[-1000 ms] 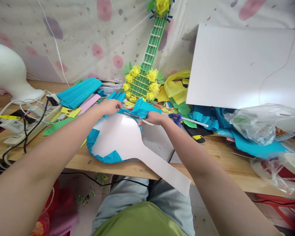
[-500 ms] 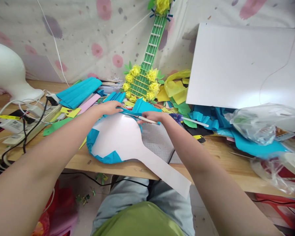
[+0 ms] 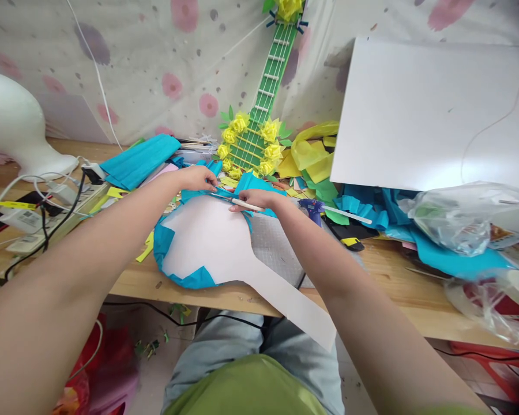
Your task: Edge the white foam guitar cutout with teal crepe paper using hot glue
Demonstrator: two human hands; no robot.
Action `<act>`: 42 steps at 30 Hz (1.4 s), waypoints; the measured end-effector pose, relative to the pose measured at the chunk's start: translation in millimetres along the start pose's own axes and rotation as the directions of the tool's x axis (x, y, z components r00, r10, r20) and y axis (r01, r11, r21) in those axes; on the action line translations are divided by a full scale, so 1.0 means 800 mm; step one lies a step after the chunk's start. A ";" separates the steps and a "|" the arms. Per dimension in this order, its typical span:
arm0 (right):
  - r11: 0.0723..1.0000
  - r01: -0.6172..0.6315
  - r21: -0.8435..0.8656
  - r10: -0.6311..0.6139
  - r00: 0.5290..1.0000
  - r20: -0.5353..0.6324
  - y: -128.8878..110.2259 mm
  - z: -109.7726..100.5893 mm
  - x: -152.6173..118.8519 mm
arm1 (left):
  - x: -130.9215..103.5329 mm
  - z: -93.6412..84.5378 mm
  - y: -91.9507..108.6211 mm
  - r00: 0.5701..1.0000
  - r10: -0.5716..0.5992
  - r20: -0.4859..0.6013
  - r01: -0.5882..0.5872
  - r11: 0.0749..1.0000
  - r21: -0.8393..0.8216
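A white guitar-shaped board point(image 3: 207, 242) lies on the bench with its neck angled toward me, past the front edge. Blue crepe paper point(image 3: 163, 248) is folded over its rounded rim at the left and bottom. At the far rim, my left hand point(image 3: 199, 178) pinches the crepe paper between closed fingers. My right hand point(image 3: 256, 199) is closed around white-handled scissors point(image 3: 247, 204), seen edge-on. Their thin metal blades point left, along the blue paper close to my left fingertips. How far the blades are apart cannot be made out.
A green paper guitar point(image 3: 253, 135) with yellow flowers leans at the back. Right of my hand lies a purple glue gun point(image 3: 313, 210). Cables and a power strip point(image 3: 47, 222) lie left; a white board point(image 3: 428, 115) and plastic bag point(image 3: 462, 216) stand right.
My right hand and the scissors have shifted left along the far rim, closer to my left hand. My left hand has moved only slightly; the guitar-shaped board stays in place.
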State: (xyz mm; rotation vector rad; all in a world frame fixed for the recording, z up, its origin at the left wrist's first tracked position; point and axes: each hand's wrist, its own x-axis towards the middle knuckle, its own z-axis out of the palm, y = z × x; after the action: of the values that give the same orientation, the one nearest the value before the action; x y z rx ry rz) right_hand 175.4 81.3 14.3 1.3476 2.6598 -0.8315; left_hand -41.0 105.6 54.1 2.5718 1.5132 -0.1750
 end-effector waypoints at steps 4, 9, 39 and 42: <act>0.999 -0.029 -0.013 0.029 0.998 -0.051 0.002 0.004 0.001 | -0.002 0.002 0.000 1.000 -0.006 -0.021 0.005 1.000 -0.023; 0.997 -0.060 -0.050 0.054 0.992 -0.113 0.002 0.007 0.000 | -0.001 0.008 -0.002 0.994 0.007 -0.105 -0.009 1.000 -0.022; 0.909 -0.068 -0.411 -0.012 0.982 -0.189 -0.010 -0.007 0.004 | -0.009 0.019 0.016 0.962 -0.056 -0.266 -0.012 0.969 -0.246; 0.875 -0.065 -0.480 -0.045 0.976 -0.214 -0.020 -0.010 0.005 | -0.010 0.016 0.021 0.966 -0.067 -0.251 0.000 0.966 -0.259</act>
State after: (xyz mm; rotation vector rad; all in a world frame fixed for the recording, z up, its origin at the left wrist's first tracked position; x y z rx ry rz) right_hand 162.7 80.4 27.3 1.3707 2.7423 0.0141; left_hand -30.5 88.0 44.3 2.4327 1.5440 0.3455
